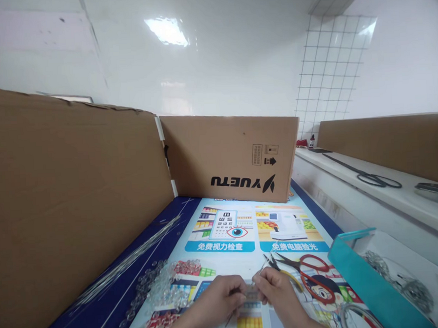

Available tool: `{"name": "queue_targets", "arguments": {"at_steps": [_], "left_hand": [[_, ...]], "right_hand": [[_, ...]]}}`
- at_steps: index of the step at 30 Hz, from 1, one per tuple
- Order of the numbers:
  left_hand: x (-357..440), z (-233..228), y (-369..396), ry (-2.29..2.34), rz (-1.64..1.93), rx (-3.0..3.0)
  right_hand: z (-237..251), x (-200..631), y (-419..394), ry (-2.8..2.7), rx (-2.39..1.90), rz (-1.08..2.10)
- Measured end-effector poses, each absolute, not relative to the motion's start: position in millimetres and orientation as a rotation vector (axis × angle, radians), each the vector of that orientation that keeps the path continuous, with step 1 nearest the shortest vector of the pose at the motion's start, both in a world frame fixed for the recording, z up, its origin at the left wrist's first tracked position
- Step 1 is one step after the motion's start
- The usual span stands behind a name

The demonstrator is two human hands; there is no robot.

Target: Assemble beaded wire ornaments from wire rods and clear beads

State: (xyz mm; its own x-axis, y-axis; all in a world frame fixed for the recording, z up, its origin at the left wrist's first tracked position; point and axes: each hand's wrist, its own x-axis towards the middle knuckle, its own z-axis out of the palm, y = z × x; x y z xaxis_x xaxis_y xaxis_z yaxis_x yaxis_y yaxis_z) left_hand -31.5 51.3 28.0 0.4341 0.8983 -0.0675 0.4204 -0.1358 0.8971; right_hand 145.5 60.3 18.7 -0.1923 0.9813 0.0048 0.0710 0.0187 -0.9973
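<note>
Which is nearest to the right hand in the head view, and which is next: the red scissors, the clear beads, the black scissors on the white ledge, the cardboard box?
From the right hand:
1. Red scissors, just to its right.
2. Clear beads, left of both hands.
3. Cardboard box, upright at the back.
4. Black scissors, on the white ledge, far right.

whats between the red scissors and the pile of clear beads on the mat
In the head view, the two hands lie between them: the left hand and right hand, pinching a small clear piece, with red scissors right and clear beads left.
</note>
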Motion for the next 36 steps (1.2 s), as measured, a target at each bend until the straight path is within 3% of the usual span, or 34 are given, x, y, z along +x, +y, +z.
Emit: {"name": "queue_targets", "arguments": {"at_steps": [36], "left_hand": [[-28,13,57,1.039,0.665,1.453]], "right_hand": [[18,144,60,-1.236,-1.105,1.415]]}}
